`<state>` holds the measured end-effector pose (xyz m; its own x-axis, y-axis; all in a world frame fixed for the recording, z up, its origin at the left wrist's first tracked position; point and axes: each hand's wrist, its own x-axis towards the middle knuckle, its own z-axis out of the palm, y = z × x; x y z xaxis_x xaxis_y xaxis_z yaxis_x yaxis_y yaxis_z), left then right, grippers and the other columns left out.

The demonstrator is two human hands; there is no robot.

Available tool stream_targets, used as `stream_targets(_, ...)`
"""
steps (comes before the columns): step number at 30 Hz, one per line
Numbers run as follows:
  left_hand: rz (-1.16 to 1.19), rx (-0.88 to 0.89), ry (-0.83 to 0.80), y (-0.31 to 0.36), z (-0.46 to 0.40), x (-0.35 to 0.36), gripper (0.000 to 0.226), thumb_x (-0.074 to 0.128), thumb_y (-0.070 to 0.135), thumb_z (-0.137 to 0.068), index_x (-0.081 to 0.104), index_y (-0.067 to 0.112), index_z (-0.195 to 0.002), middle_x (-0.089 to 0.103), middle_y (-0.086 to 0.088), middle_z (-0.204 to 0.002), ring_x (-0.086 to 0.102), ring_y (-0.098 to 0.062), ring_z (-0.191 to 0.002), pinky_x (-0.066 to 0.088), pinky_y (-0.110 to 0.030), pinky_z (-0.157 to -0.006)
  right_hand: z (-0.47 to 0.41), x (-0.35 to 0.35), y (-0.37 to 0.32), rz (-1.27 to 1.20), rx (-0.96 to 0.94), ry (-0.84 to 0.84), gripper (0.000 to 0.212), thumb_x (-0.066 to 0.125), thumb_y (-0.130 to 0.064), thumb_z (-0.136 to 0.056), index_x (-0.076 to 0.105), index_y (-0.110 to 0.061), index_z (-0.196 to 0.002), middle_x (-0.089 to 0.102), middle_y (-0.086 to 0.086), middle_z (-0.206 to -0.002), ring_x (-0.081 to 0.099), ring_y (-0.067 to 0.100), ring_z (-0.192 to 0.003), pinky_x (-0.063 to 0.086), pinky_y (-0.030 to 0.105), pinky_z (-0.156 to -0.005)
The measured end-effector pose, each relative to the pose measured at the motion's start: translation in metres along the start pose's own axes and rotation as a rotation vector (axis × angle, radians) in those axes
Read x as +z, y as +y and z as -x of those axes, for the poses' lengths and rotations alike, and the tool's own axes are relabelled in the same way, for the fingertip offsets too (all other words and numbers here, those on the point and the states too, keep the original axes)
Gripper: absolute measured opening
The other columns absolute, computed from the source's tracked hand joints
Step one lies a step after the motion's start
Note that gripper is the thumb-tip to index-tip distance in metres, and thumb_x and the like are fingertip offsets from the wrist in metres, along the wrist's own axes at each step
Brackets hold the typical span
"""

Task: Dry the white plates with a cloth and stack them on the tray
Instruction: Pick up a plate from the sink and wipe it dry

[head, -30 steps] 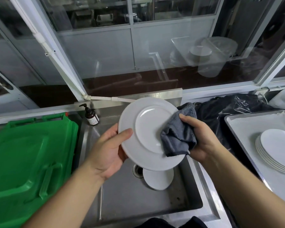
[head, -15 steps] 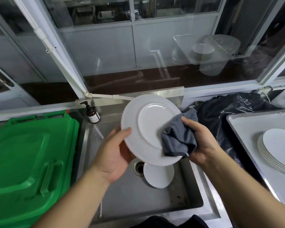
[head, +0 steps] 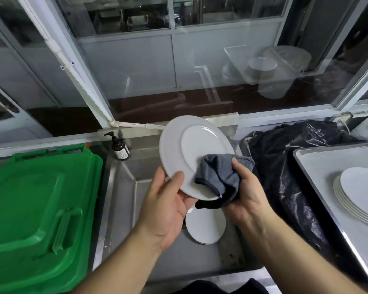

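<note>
Grey cloth (head: 221,177) in right hand (head: 245,194), on plate (head: 191,153).

Round white ceramic plate (head: 191,153) tilted up above the steel sink (head: 123,209), crumpled grey terry cloth (head: 219,177) pressed over its lower right rim, another white plate (head: 206,228) flat on the sink bottom, stack of white plates (head: 361,196) near the right edge of the white-lined metal tray (head: 319,160)

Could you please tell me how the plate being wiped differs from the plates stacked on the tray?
The held plate is tilted above the sink, gripped by the left hand; the stacked plates lie flat on the tray. The held plate is single and touched by the grey cloth; the stacked plates are untouched. Both are white and round.
</note>
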<state>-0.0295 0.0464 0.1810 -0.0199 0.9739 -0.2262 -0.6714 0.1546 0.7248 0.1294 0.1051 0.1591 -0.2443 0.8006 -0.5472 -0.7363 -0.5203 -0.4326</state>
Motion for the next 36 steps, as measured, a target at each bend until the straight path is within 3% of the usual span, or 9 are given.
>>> stream_targets(2,-0.05,-0.025,-0.006,0.005,-0.001,-0.007,0.047,0.062,0.005,-0.092,0.065,0.023,-0.135,0.072,-0.012,-0.136,0.072,-0.031,-0.12,0.063,-0.047,-0.087,0.0,-0.005,-0.006,0.026,0.01,-0.009,0.046,0.058,-0.039,-0.104,0.075,-0.003,-0.127,0.075,0.021,-0.127,0.074,0.037,-0.113,0.046,0.06,-0.113)
stream_targets(5,-0.131,-0.068,0.032,0.025,-0.009,-0.017,0.043,0.063,0.02,-0.087,0.073,0.026,-0.128,0.075,-0.013,-0.128,0.074,-0.029,-0.11,0.064,-0.042,-0.075,0.0,-0.011,-0.022,0.123,-0.011,-0.057,0.035,0.063,-0.03,-0.098,0.085,-0.003,-0.104,0.08,0.018,-0.114,0.08,0.033,-0.097,0.064,0.051,-0.088)
stream_targets(9,-0.227,-0.128,0.02,0.054,-0.015,-0.023,0.041,0.063,0.023,-0.086,0.077,0.02,-0.125,0.075,-0.017,-0.125,0.072,-0.032,-0.109,0.062,-0.043,-0.077,0.004,-0.01,-0.044,0.241,-0.025,-0.089,0.024,0.073,-0.024,-0.087,0.086,-0.004,-0.089,0.08,0.017,-0.098,0.081,0.031,-0.083,0.065,0.042,-0.07)
stream_targets(15,-0.13,-0.065,-0.1,0.044,-0.008,-0.01,0.037,0.06,0.013,-0.091,0.08,0.026,-0.12,0.075,-0.013,-0.128,0.075,-0.026,-0.109,0.066,-0.04,-0.073,0.002,0.006,-0.039,0.166,-0.027,0.003,0.036,0.063,-0.032,-0.101,0.087,-0.006,-0.095,0.081,0.017,-0.103,0.081,0.033,-0.084,0.066,0.05,-0.072)
stream_targets(19,-0.043,0.035,-0.048,0.008,-0.002,0.004,0.04,0.057,0.012,-0.095,0.074,0.029,-0.127,0.072,-0.009,-0.136,0.072,-0.027,-0.121,0.064,-0.043,-0.086,0.001,0.013,-0.013,0.089,-0.067,0.07,0.044,0.057,-0.041,-0.106,0.073,-0.009,-0.132,0.078,0.018,-0.122,0.076,0.036,-0.111,0.058,0.053,-0.099)
stream_targets(23,-0.069,0.027,-0.018,-0.001,-0.001,-0.001,0.042,0.06,0.01,-0.094,0.073,0.029,-0.128,0.071,-0.009,-0.137,0.071,-0.028,-0.122,0.062,-0.043,-0.089,0.002,0.01,-0.009,0.056,-0.056,0.059,0.047,0.057,-0.039,-0.107,0.068,-0.006,-0.138,0.074,0.022,-0.13,0.068,0.039,-0.127,0.048,0.057,-0.113)
stream_targets(27,-0.128,-0.019,0.045,0.02,-0.011,-0.012,0.044,0.065,0.017,-0.086,0.069,0.024,-0.129,0.076,-0.012,-0.123,0.075,-0.025,-0.104,0.063,-0.037,-0.068,0.005,0.003,-0.022,0.109,-0.037,-0.006,0.04,0.06,-0.03,-0.104,0.071,-0.004,-0.133,0.078,0.019,-0.121,0.078,0.034,-0.104,0.058,0.053,-0.099)
stream_targets(31,-0.21,-0.068,0.065,0.049,-0.019,-0.02,0.049,0.063,0.024,-0.088,0.068,0.019,-0.137,0.066,-0.023,-0.139,0.065,-0.034,-0.117,0.053,-0.045,-0.087,0.006,0.002,-0.037,0.177,-0.027,-0.04,0.042,0.069,-0.025,-0.093,0.071,-0.002,-0.128,0.079,0.02,-0.115,0.08,0.034,-0.094,0.066,0.048,-0.074)
stream_targets(36,-0.176,-0.052,-0.065,0.061,-0.015,-0.021,0.037,0.061,0.012,-0.095,0.076,0.02,-0.128,0.072,-0.017,-0.132,0.071,-0.03,-0.112,0.065,-0.041,-0.078,0.004,0.012,-0.036,0.155,-0.042,-0.014,0.031,0.064,-0.026,-0.102,0.074,-0.004,-0.121,0.08,0.018,-0.109,0.081,0.033,-0.087,0.066,0.047,-0.07)
